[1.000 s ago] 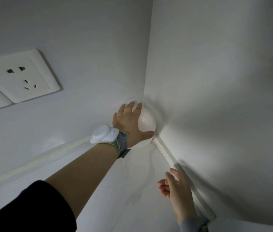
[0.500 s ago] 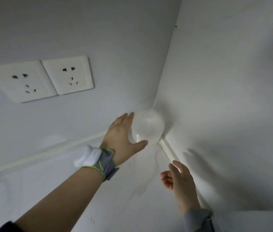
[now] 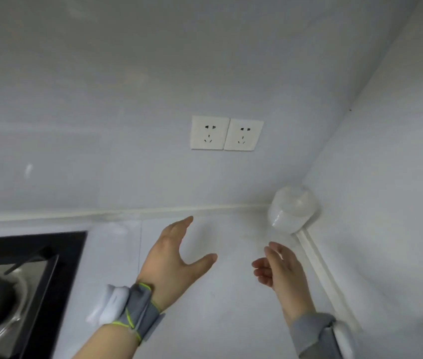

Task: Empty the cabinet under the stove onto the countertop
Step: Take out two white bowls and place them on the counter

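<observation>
Translucent plastic container (image 3: pixel 293 209) is seen sitting on the table (image 3: pixel 218 307), far right of the stove (image 3: pixel 10 281), tucked into the wall corner, so one item looks done. Left hand (image 3: pixel 176 257) and right hand (image 3: pixel 280 268) are held between stove and container, each grip loosely spread, nothing pinched. Cabinet isn't shown, so what's left can't be told.
</observation>
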